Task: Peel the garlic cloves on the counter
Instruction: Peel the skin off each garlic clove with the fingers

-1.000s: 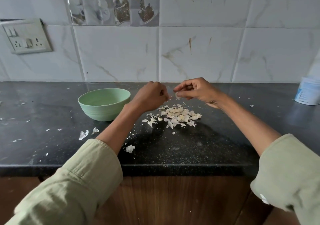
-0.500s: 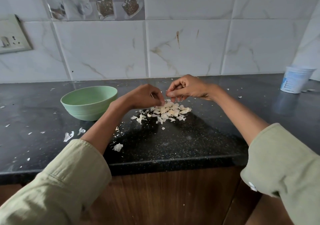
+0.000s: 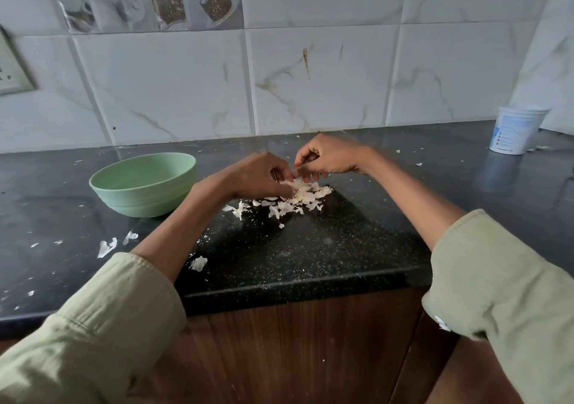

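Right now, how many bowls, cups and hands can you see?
Bowl: 1, green
Cup: 1, white and blue
Hands: 2, left hand and right hand
Total: 4

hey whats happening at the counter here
A person is peeling garlic at a dark counter. Both hands are curled together just above a small pile of garlic cloves and papery skins; the left hand and the right hand seem to be working on one small piece between the fingertips, though it is too small to make out. A green bowl sits to the left, and loose skin flakes are scattered over the counter. A white cup stands far right.
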